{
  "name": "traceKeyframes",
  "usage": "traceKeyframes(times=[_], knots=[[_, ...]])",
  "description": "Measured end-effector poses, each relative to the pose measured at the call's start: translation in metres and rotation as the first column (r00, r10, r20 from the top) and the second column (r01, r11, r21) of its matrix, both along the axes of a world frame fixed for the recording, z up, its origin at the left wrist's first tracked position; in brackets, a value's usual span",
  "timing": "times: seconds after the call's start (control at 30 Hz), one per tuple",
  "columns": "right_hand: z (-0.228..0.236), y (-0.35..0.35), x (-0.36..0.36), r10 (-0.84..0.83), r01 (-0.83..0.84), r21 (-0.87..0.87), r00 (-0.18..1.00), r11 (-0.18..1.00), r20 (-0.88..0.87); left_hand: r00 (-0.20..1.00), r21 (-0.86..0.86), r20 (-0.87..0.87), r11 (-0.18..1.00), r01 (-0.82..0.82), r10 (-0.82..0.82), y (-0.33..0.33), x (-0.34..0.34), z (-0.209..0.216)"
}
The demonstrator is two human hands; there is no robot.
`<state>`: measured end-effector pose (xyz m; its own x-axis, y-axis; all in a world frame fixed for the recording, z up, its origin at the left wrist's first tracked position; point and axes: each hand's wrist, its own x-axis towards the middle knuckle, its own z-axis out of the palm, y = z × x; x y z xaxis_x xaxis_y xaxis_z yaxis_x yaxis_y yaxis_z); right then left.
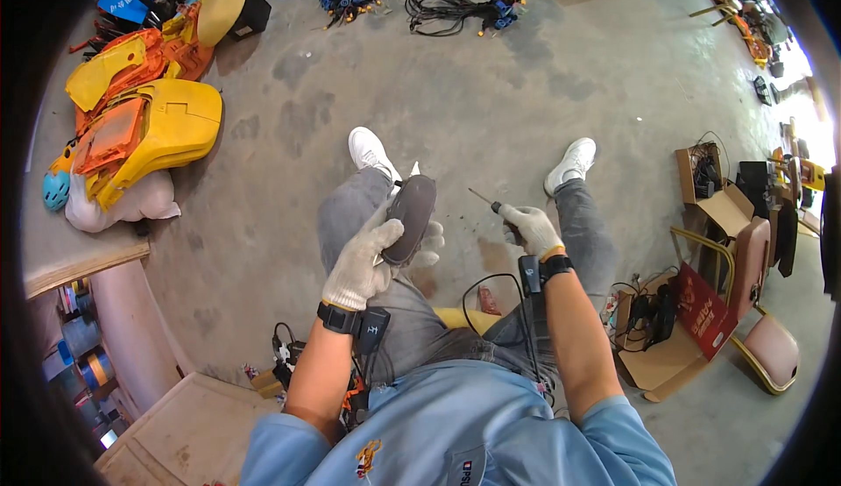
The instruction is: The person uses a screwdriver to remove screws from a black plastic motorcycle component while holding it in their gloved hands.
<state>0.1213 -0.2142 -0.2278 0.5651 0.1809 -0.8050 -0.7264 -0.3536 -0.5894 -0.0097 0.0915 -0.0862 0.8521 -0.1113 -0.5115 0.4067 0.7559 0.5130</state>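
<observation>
My left hand (368, 258), in a pale work glove, is closed around a dark grey-brown oblong piece (412, 216) with rounded ends. It is held tilted above my left knee, its smooth broad side up. A small white bit sticks up past its far end; the underside is hidden. A screwdriver (484, 199) is in my gloved right hand (531, 228), above my right leg. Its thin shaft points left and away from me, apart from the oblong piece.
Yellow and orange plastic shells (166, 122) are piled at the left. Cable bundles (455, 4) lie on the far floor. An open cardboard box (661, 372) with dark parts stands at the right, beside chairs (752, 258). A wooden panel (188, 429) is at the near left.
</observation>
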Motion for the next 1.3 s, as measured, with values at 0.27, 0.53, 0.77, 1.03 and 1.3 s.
traceKeyframes(times=[0.27,0.53,0.77,1.03,1.3], knots=[[-0.11,0.018,-0.029,-0.045,0.01,-0.143,0.968,0.99,-0.247,0.995,-0.066,-0.019,0.993,0.093,-0.094,0.011,-0.006,-0.007],[-0.144,0.041,-0.025,0.273,-0.326,-0.335,0.942,0.884,-0.195,0.977,-0.211,-0.179,0.974,0.08,-0.119,0.018,-0.006,-0.005],[-0.153,0.043,-0.016,0.23,-0.31,-0.314,0.936,0.897,-0.266,0.976,-0.142,-0.164,0.982,0.123,-0.145,0.019,-0.006,-0.005],[-0.159,0.043,-0.021,0.268,-0.34,-0.292,0.928,0.894,-0.258,0.967,-0.117,-0.188,0.981,0.154,-0.174,0.018,-0.015,-0.011],[-0.114,0.035,-0.006,0.261,-0.317,-0.221,0.933,0.922,-0.249,0.963,0.041,-0.224,0.985,0.165,-0.152,0.011,-0.001,0.006]])
